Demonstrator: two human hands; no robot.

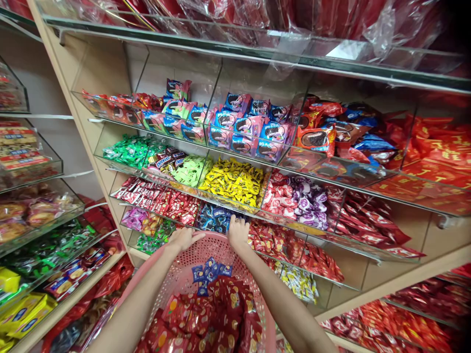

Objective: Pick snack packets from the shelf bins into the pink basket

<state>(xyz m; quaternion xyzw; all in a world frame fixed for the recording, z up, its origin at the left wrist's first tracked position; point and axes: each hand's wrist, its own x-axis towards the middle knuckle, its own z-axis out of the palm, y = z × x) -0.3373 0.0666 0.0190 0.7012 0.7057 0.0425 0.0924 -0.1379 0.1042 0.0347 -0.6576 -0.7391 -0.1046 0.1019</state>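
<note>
A pink perforated basket (176,260) is tilted against the shelves at the bottom centre. Many red packets (206,314) fill its lower part, with several small blue packets (211,269) above them. My left hand (183,239) rests on the basket's far rim, its thumb along the edge and its fingers curled over. At the rim's right part, my right hand (238,233) has its fingers bent over the edge, close to a compartment of dark blue candies (213,218). Both hands grip the rim; the fingertips are partly hidden.
Clear-fronted shelves hold yellow candies (233,184), red and purple candies (298,201), and blue-pink cookie packs (250,125). Above runs a glass shelf edge (221,46). Side shelves with snacks (47,250) stand at left. More red packets (397,323) lie at lower right.
</note>
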